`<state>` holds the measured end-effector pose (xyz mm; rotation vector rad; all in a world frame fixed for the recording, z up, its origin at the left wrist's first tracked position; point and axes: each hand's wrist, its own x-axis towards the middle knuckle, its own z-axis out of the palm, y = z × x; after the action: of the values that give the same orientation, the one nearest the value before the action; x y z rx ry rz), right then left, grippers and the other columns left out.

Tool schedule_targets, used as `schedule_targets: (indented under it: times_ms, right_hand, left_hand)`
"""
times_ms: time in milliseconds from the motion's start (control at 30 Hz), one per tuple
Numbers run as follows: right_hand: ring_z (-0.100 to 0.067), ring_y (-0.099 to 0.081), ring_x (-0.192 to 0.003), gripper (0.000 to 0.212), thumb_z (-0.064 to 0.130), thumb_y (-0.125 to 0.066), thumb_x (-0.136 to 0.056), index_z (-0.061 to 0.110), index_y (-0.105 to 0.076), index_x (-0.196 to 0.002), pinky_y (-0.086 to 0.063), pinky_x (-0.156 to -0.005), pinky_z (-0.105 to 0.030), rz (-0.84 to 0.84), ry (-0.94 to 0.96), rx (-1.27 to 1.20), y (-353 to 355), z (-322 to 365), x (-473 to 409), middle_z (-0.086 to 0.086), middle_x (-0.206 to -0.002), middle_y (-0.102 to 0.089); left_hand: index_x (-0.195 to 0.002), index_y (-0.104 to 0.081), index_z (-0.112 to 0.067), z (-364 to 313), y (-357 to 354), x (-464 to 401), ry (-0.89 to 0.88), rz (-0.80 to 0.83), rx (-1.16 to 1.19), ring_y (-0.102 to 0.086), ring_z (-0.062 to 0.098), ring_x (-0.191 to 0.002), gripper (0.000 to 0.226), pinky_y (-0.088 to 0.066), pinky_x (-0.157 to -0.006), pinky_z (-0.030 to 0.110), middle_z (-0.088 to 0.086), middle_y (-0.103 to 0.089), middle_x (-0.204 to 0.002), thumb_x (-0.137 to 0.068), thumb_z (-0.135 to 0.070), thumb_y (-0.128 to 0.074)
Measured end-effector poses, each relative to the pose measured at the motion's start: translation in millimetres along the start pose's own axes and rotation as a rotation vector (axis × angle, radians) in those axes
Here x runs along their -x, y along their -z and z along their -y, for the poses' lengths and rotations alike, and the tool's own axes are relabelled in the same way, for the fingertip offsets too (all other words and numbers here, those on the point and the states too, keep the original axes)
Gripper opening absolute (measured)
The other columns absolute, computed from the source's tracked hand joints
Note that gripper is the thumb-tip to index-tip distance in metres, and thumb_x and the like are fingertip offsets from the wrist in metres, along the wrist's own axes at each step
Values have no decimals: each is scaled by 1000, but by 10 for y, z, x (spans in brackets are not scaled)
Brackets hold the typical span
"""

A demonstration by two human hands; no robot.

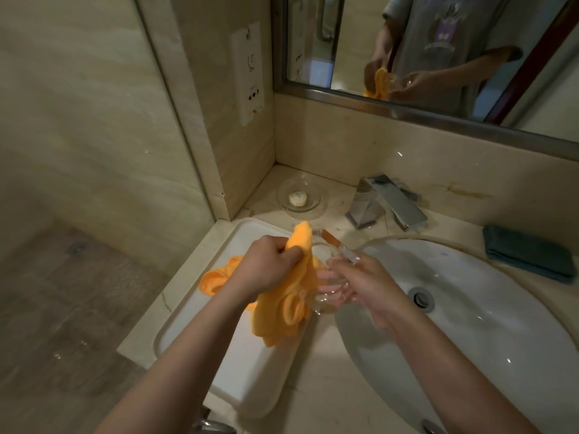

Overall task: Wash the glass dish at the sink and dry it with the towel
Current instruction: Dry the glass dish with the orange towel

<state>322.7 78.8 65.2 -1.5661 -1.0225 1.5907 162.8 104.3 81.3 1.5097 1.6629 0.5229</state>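
My left hand (266, 267) grips a bunched orange cloth towel (282, 302), fingers curled tight round its upper part, so that one end sticks up above my knuckles and the rest hangs down in folds. My right hand (363, 283) holds the clear glass dish (326, 277), fingers wrapped round its far side and showing through the glass. The towel presses against the dish's left side. Both are held in the air between the white rectangular tray (194, 311) on the left part of the beige marble tabletop (316, 349) and the white oval sink basin (470, 314) to the right, just over the basin's left rim. A fold of the orange towel trails down onto the tray.

Toward the tabletop's back left corner sits a small round glass saucer (299, 195) with a pale soap bar (297, 198) on it. The chrome tap (388, 202) stands behind the basin. A folded dark teal cloth (529, 252) lies near the right edge. The wall mirror (438, 51) above reflects my hands, towel and dish.
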Motion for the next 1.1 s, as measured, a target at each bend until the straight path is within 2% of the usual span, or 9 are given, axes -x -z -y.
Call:
schedule_targets:
  times_ms: [100, 200, 333, 433, 533, 733, 900, 1033, 1100]
  right_hand:
    - [-21, -73, -68, 4, 20, -58, -91, 19, -60, -93, -56, -67, -35, 47, 8, 67, 34, -23, 6, -3, -82, -72]
    - [-19, -71, -61, 3, 17, -58, -91, 19, -60, -90, -54, -69, -37, 29, 68, 53, 20, -67, 3, -2, -78, -71]
    - [-21, -70, -61, 9, 13, -56, -92, 18, -61, -87, -54, -77, -48, -30, 134, 5, -34, -116, -17, 0, -70, -72]
    - [-22, -70, -59, 5, 13, -56, -92, 14, -61, -90, -55, -75, -47, -60, 142, -20, -70, -138, -34, 1, -67, -72]
    - [-21, -69, -59, 5, 13, -55, -92, 13, -60, -90, -55, -65, -35, -88, 139, -40, -104, -143, -31, -3, -72, -70]
    - [-20, -69, -58, 6, 11, -55, -92, 11, -61, -92, -55, -59, -31, -106, 144, -105, -128, -196, 28, -5, -75, -70]
    - [-13, -71, -58, 8, 12, -53, -93, 13, -60, -94, -52, -51, -16, -136, 155, -263, -167, -262, 98, -5, -81, -71]
    - [-17, -73, -67, 9, 19, -55, -91, 15, -60, -97, -55, -58, -23, -213, 152, -442, -205, -285, 95, -4, -86, -73]
    - [-18, -73, -70, 6, 18, -56, -90, 15, -60, -94, -57, -65, -30, -254, 158, -519, -227, -253, 81, -4, -84, -74]
  left_hand:
    - [-92, -67, -1, -20, 8, -9, -21, 45, -93, -62, 30, -83, 35, -52, -78, 44, 20, -68, -96, -88, -31, -50]
    - [-95, -65, 2, -21, 12, -12, 3, 62, -45, -60, 28, -82, 36, -52, -79, 43, 23, -67, -100, -88, -29, -49]
    - [-95, -66, 3, -40, 45, -3, 51, 50, 55, -52, 20, -75, 34, -43, -63, 28, 13, -61, -84, -87, -26, -51]
    - [-92, -67, 1, -35, 65, 2, 79, 49, 116, -50, 17, -69, 29, -40, -56, 23, 9, -58, -81, -86, -24, -53]
    - [-93, -68, 0, -27, 58, 7, 110, 42, 205, -52, 13, -63, 28, -44, -56, 21, 8, -60, -79, -86, -23, -54]
    - [-77, -64, -10, 34, 47, -33, 266, 31, 461, -57, 25, -69, 15, -49, -67, 29, 14, -62, -77, -85, -20, -54]
    - [-80, -61, -13, 98, 29, 14, 329, 12, 690, -59, 23, -72, 18, -50, -65, 28, 11, -64, -80, -90, -25, -53]
    - [-92, -63, -12, 189, -45, 114, 293, 126, 852, -65, 20, -82, 19, -52, -70, 29, 8, -70, -89, -93, -23, -47]
    - [-97, -63, -13, 224, -91, 167, 263, 205, 876, -68, 15, -79, 19, -56, -68, 26, 3, -73, -85, -94, -22, -47]
